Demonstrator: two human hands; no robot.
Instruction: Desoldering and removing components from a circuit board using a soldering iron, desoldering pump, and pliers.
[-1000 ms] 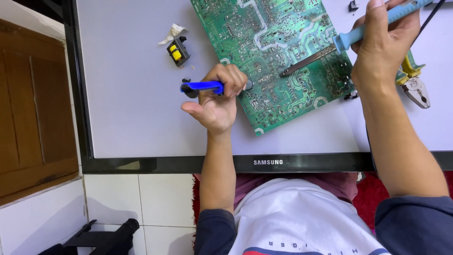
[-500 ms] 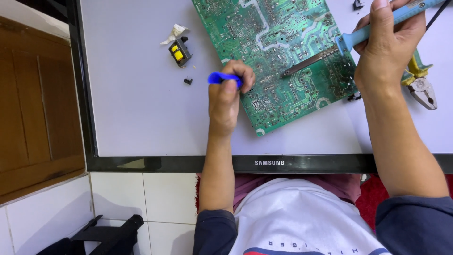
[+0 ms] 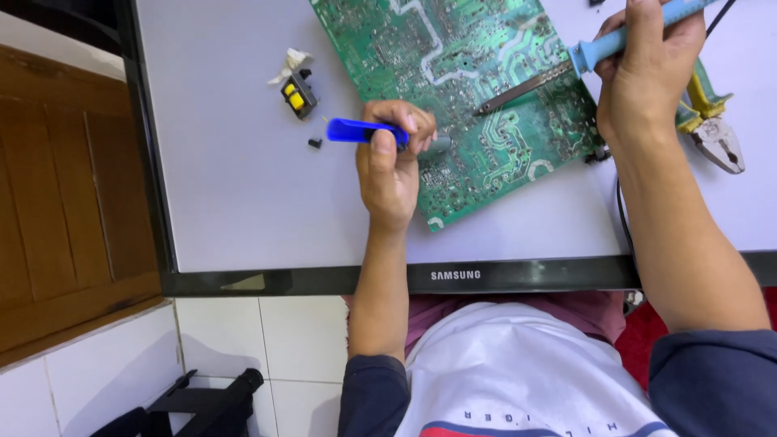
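A green circuit board [image 3: 453,73] lies solder side up on the pale back of a flat screen [image 3: 235,178]. My left hand [image 3: 392,166] grips a blue desoldering pump [image 3: 352,130], its grey tip resting on the board's lower left part. My right hand [image 3: 643,69] holds a soldering iron with a blue handle [image 3: 599,48]; its dark metal tip [image 3: 518,91] touches the board near the middle, a short way right of the pump's tip.
A small black and yellow component [image 3: 297,93] with white scrap lies left of the board, a tiny black part [image 3: 314,143] below it. Pliers with yellow-green handles [image 3: 712,121] lie at the right. A wooden panel [image 3: 65,202] stands at left, white tiles below.
My left hand has swung the blue pump up from the bare screen onto the board's edge and now points its tip at the board. The iron has stayed put.
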